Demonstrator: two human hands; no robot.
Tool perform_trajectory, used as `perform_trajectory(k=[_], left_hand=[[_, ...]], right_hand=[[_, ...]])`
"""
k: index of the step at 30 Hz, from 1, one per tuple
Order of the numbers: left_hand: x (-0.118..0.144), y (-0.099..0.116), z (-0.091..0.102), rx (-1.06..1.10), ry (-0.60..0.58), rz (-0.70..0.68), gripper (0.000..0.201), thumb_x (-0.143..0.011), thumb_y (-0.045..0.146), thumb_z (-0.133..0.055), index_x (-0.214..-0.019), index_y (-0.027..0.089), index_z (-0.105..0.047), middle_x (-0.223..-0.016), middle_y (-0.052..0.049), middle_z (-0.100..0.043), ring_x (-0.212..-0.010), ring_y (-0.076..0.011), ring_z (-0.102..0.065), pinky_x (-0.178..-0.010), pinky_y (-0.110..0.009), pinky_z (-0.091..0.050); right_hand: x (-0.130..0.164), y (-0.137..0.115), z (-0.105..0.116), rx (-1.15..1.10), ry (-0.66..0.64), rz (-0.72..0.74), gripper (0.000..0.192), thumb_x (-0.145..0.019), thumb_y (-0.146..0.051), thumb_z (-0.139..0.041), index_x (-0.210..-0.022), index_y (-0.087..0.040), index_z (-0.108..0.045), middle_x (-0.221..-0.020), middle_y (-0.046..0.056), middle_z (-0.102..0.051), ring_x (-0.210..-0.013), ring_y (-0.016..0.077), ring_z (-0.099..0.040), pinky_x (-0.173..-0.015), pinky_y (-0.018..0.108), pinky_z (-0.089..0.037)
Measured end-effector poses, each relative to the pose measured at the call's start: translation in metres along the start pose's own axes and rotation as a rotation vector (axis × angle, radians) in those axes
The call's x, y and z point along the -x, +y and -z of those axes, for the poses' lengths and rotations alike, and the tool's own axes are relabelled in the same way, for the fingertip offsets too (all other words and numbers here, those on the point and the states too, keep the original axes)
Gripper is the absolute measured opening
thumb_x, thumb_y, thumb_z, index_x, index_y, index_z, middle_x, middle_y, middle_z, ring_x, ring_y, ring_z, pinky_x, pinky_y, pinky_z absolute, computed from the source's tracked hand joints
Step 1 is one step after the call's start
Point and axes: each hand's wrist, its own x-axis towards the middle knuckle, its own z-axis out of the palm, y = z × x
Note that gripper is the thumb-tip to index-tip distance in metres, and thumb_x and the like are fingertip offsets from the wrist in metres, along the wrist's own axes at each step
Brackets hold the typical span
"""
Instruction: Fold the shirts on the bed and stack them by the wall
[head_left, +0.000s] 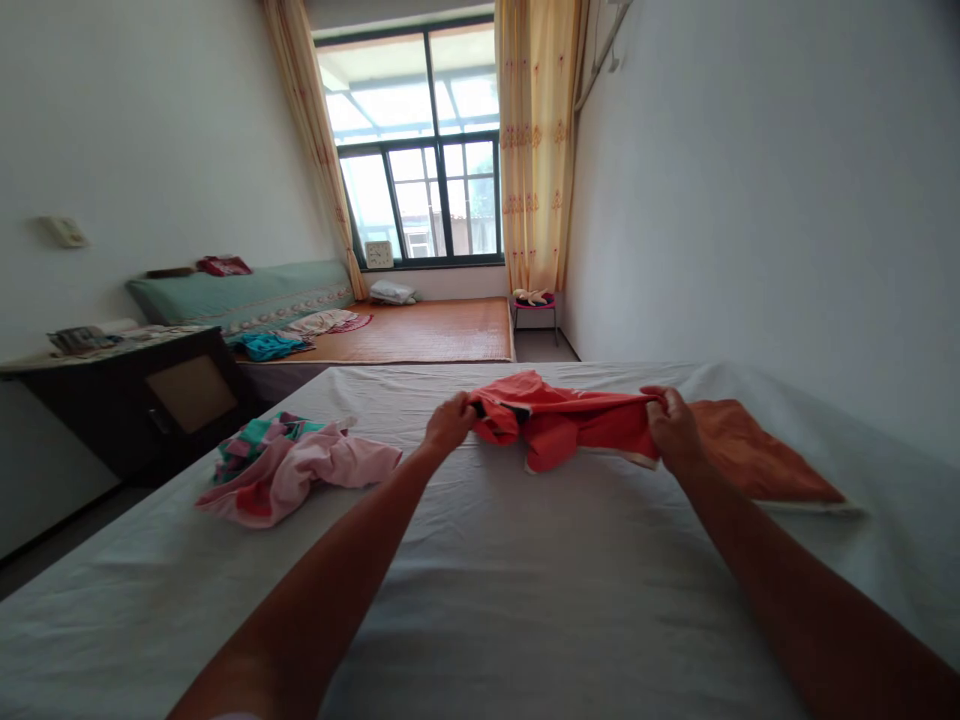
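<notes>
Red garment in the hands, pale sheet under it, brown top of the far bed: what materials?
Red garment: soft matte fabric, maybe a knit; it bunches and droops in loose folds.
Pale sheet: thin, matte cloth, going by its fine wrinkles; fiber can't be told.
Brown top: possibly a bamboo or straw mat; it lies flat with a slight sheen.

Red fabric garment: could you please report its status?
Left hand, right hand: gripping opposite ends. Red fabric garment: stretched between them, partly crumpled. Nearby: flat orange cloth beside right hand, rumpled pink garment off left.
</notes>
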Motion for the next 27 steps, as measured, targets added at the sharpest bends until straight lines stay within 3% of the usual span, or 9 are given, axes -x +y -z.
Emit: perform_trajectory(k=[2,6,10,14,16,18,22,24,27], left_hand=[[-0.010,-0.008,0.033,0.236,0.196,0.032,0.020,-0.081,0.022,-0.042,-0.081,0.018,-0.061,-0.064,0.000,-0.060,-0.062,-0.0148,-0.055,-0.058,-0.025,-0.041],[-0.019,0.002,0.096,0.764,0.403,0.003,0.013,-0.074,0.023,-0.049,-0.076,0.016,-0.060,-0.054,0.005,-0.052,-0.049,-0.0099,-0.045,-0.047,-0.020,-0.034],[-0.020,0.022,0.144,1.184,0.426,-0.085,0.009,-0.071,0.024,-0.059,-0.070,0.016,-0.055,-0.057,0.005,-0.053,-0.052,-0.0086,-0.051,-0.052,-0.019,-0.041],[-0.021,0.031,0.174,1.318,0.410,-0.122,0.016,-0.073,0.029,-0.065,-0.072,0.016,-0.055,-0.063,0.003,-0.058,-0.061,-0.0113,-0.060,-0.063,-0.022,-0.050],[-0.020,0.029,0.179,1.305,0.404,-0.129,0.018,-0.075,0.032,-0.065,-0.074,0.016,-0.057,-0.064,0.002,-0.059,-0.062,-0.0126,-0.062,-0.063,-0.023,-0.051],[-0.018,0.019,0.173,1.266,0.350,-0.128,0.021,-0.074,0.034,-0.066,-0.077,0.015,-0.058,-0.066,0.001,-0.062,-0.062,-0.0136,-0.063,-0.060,-0.023,-0.050],[-0.007,-0.021,0.133,1.023,-0.029,0.014,0.026,-0.067,0.035,-0.072,-0.078,0.013,-0.062,-0.065,-0.001,-0.064,-0.056,-0.0138,-0.060,-0.051,-0.023,-0.046],[-0.009,-0.038,0.113,0.817,-0.124,0.098,0.019,-0.062,0.028,-0.073,-0.069,0.014,-0.063,-0.055,0.003,-0.061,-0.049,-0.0119,-0.054,-0.046,-0.021,-0.040],[-0.039,-0.040,0.116,0.790,0.083,0.039,0.013,-0.065,0.020,-0.069,-0.058,0.016,-0.059,-0.044,0.007,-0.052,-0.046,-0.0087,-0.043,-0.046,-0.020,-0.034]], right_hand=[[-0.010,0.002,0.009,0.007,0.117,0.010,0.032,-0.077,-0.032,-0.046,-0.101,-0.017,-0.060,-0.088,0.007,-0.064,-0.077,0.0207,-0.058,-0.071,0.032,-0.047],[-0.005,-0.022,0.016,-0.036,0.104,0.114,0.029,-0.081,-0.040,-0.050,-0.097,-0.019,-0.061,-0.079,0.003,-0.063,-0.068,0.0168,-0.055,-0.063,0.028,-0.045],[0.005,-0.065,0.028,-0.045,0.156,0.232,0.030,-0.083,-0.046,-0.052,-0.088,-0.019,-0.064,-0.070,-0.001,-0.059,-0.064,0.0138,-0.050,-0.058,0.025,-0.040],[0.000,-0.100,0.051,-0.249,0.128,0.187,0.031,-0.081,-0.050,-0.056,-0.084,-0.019,-0.064,-0.063,-0.003,-0.050,-0.056,0.0118,-0.043,-0.048,0.023,-0.035],[-0.007,-0.107,0.061,-0.340,-0.037,0.147,0.031,-0.080,-0.050,-0.059,-0.085,-0.019,-0.063,-0.063,-0.002,-0.051,-0.052,0.0108,-0.041,-0.044,0.022,-0.034],[-0.014,-0.105,0.066,-0.332,-0.378,0.093,0.029,-0.076,-0.046,-0.064,-0.084,-0.019,-0.063,-0.063,-0.002,-0.054,-0.051,0.0103,-0.044,-0.043,0.022,-0.035],[-0.030,-0.080,0.052,-0.012,-1.156,-0.039,0.026,-0.062,-0.035,-0.074,-0.078,-0.017,-0.066,-0.061,-0.001,-0.062,-0.052,0.0136,-0.053,-0.046,0.024,-0.042],[-0.042,-0.072,0.033,0.179,-1.123,-0.005,0.022,-0.062,-0.035,-0.071,-0.072,-0.016,-0.068,-0.055,-0.002,-0.060,-0.048,0.0137,-0.052,-0.046,0.025,-0.043],[-0.076,-0.088,0.009,0.307,-0.732,0.129,0.019,-0.069,-0.034,-0.062,-0.076,-0.018,-0.070,-0.054,-0.001,-0.061,-0.051,0.0143,-0.052,-0.054,0.028,-0.046]])
